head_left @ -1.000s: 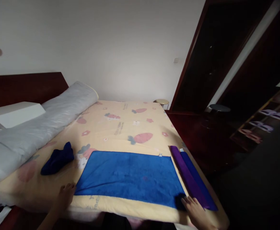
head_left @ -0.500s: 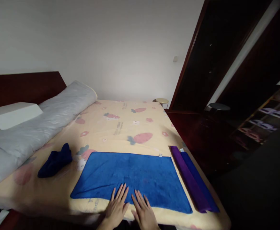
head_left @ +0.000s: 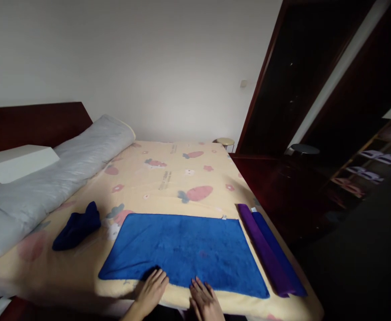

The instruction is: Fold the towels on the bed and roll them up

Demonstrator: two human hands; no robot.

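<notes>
A blue towel point(head_left: 189, 249) lies spread out on the bed, its long near edge close to me. My left hand point(head_left: 152, 289) is at that edge, left of the middle, with fingers bent and held together on the cloth; its thumb is hidden. A few inches to the right, my right hand point(head_left: 206, 299) rests with fingers extended, tips touching the same edge. Beside the towel's right end lie a folded purple cloth point(head_left: 264, 249) and a folded darker blue cloth point(head_left: 279, 254). A crumpled navy cloth point(head_left: 77, 226) sits to the left.
The bed point(head_left: 162, 178) has a cream sheet with a strawberry and carrot print. A rolled grey quilt point(head_left: 78, 165) and a white box point(head_left: 24, 162) lie toward the headboard point(head_left: 31, 122). Stools point(head_left: 304, 149) and a shoe rack point(head_left: 366, 165) stand beyond the right side.
Both hands have drawn back toward me from the towel's surface to its near edge. The left fingers have bent, and the hands are slightly farther apart. The other cloths have not moved.
</notes>
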